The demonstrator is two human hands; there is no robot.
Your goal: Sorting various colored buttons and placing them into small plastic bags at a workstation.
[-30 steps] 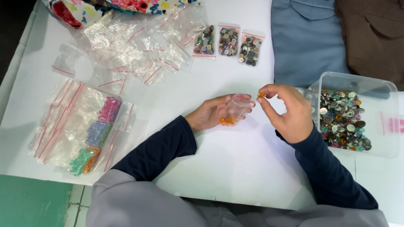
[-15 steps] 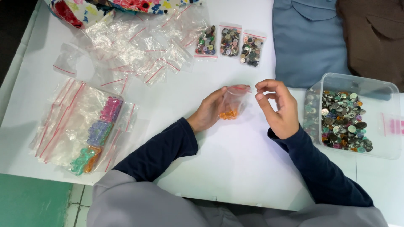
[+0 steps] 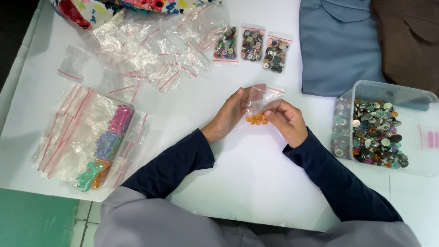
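Head view, crinkly clear bag [image 3: 261,98], round orange buttons [image 3: 256,119]

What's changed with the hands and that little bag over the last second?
The right hand moved left from beside the clear tub and took hold of the small bag of orange buttons, which the left hand holds. Tub, filled bags and empty bags stayed put.

A small clear zip bag [image 3: 261,98] with a red seal strip is held upright just above the white desk [image 3: 256,183], well to the left of the clear plastic box of mixed buttons [image 3: 382,130]. Its mouth points up. A cluster of orange buttons [image 3: 257,119] sits bunched in its bottom corner.
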